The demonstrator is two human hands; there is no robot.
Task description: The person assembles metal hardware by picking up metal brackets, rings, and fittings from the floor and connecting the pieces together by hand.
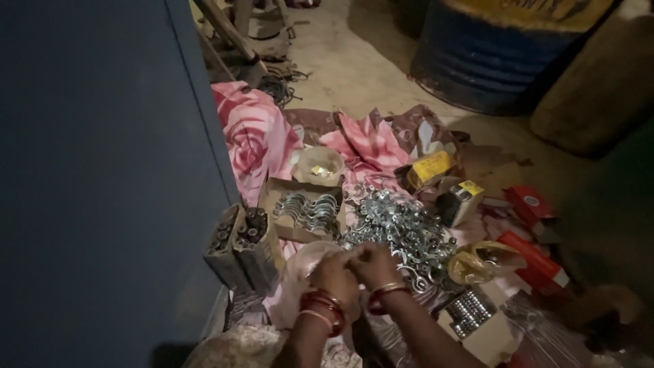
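You held your left hand (pixel 334 272) and right hand (pixel 373 262) together low in the frame's centre, fingers pinched on a small part too dim to identify, close above the heap of metal clamps (pixel 402 232), likely to keep the supply within reach. A box of curved clamps (pixel 308 212) sat just above, a clear tub (pixel 319 165) beyond. Red boxes (pixel 535 255) crowded the right.
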